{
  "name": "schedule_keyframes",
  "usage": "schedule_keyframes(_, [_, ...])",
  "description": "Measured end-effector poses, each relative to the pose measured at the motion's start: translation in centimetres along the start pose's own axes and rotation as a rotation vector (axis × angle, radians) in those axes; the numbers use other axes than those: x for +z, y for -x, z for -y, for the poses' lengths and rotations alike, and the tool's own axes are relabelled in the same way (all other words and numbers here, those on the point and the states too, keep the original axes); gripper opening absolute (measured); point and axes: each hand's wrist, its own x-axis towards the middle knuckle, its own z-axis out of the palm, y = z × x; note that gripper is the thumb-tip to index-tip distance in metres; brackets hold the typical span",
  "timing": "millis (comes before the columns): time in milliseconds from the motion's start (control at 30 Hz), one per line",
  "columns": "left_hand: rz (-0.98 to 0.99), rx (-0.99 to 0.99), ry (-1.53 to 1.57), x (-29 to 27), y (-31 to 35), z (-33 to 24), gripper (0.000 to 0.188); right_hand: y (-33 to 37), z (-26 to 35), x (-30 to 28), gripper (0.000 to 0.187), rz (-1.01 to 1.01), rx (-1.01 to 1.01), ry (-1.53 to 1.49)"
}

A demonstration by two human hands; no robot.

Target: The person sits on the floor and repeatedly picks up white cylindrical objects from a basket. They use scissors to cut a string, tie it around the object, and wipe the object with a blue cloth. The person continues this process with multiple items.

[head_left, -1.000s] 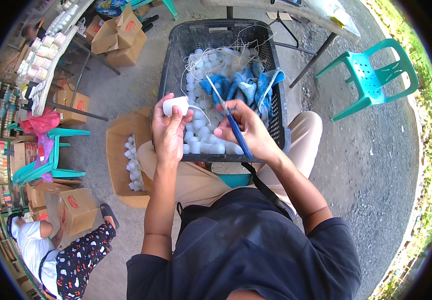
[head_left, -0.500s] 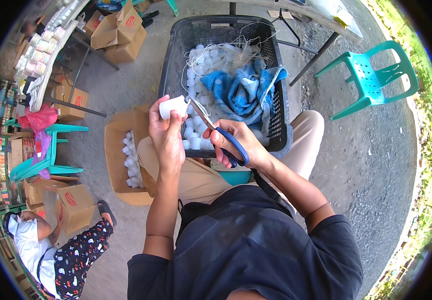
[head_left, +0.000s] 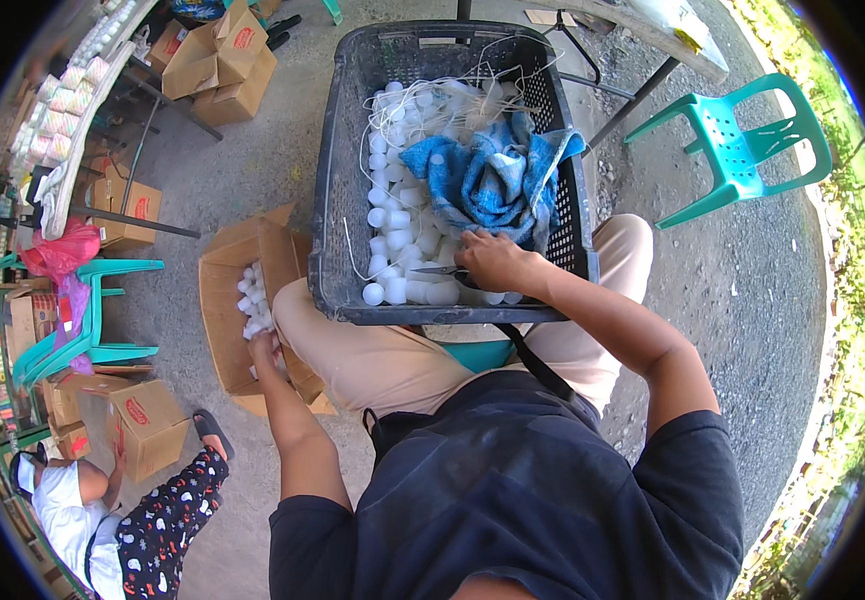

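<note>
Right hand on scissors in crate, left hand down in carton of white pieces

White pieces [head_left: 398,240], small and cylindrical, some round-ended, lie loose in the crate, mostly along its left half and near edge. Scissors [head_left: 440,270] lie low over them near the crate's near edge, blades pointing left. Right hand [head_left: 498,262], palm down, is curled over the handle end, grasping it; handles are hidden beneath the fingers. Left hand [head_left: 265,350] reaches into the open cardboard box, at more white pieces [head_left: 253,290]; fingers partly hidden, so can't tell whether they grip anything.

Black plastic crate [head_left: 338,180], perforated walls, sits in front of the seated person, near edge above the thighs. Blue patterned cloth [head_left: 498,175] is bunched in its right half, just beyond the right hand. White strings [head_left: 463,112] tangle across the far end; a strand runs down the left side.

Cardboard box [head_left: 223,320] stands on the floor left of the crate, beside the person's left leg. Green plastic chair [head_left: 743,150] well apart to the right; table [head_left: 653,25] past the crate, upper right. Far left: table with spools [head_left: 68,105], more green chairs [head_left: 93,340], pink-red bag [head_left: 68,245]. Lower left: another person [head_left: 73,510], white top, dark patterned trousers, beside a closed carton [head_left: 146,425].
</note>
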Motion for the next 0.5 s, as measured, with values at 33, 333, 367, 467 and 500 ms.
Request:
schedule_keyframes(33, [-0.021, -0.036, 0.068, -2.2, -0.7, 1.7, 0.028, -1.0, 0.1, -0.7, 0.026, 0.025, -0.061, -0.046])
schedule_keyframes(333, [-0.070, 0.875, 0.086, 10.4, 16.0, -19.8, 0.027, -5.7, -5.4, -4.9, 0.035, -0.394, 0.541, 0.126])
schedule_keyframes(367, [0.008, 1.088, 0.075, 12.7, 19.7, -23.1, 0.023, -6.7, -6.0, -4.7, 0.037, -0.400, 0.580, 0.199])
schedule_keyframes(467, [0.314, 1.264, -0.315, 21.3, 29.6, -28.0, 0.020, -7.4, -7.4, -5.2, 0.034, -0.242, 0.510, 0.200])
schedule_keyframes(500, [0.430, 1.226, -0.543, 23.8, 31.9, -28.3, 0.020, -7.3, -7.8, -5.1, 0.031, -0.256, 0.497, 0.174])
